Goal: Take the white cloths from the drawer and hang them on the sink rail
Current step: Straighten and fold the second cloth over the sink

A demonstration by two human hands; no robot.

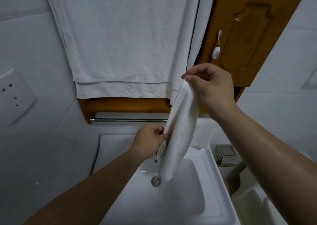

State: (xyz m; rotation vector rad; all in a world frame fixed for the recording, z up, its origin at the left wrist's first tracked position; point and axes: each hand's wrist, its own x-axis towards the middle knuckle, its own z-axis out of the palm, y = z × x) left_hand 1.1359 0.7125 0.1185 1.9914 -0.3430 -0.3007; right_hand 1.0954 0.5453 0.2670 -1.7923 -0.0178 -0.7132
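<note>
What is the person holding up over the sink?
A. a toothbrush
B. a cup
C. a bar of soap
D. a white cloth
D: the right hand pinches the top of a white cloth and the left hand pinches its side edge, so it dangles above the sink.

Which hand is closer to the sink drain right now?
Left. The left hand pinches the cloth just above the drain; the right hand pinches its top corner, much higher, by the cabinet door.
</note>
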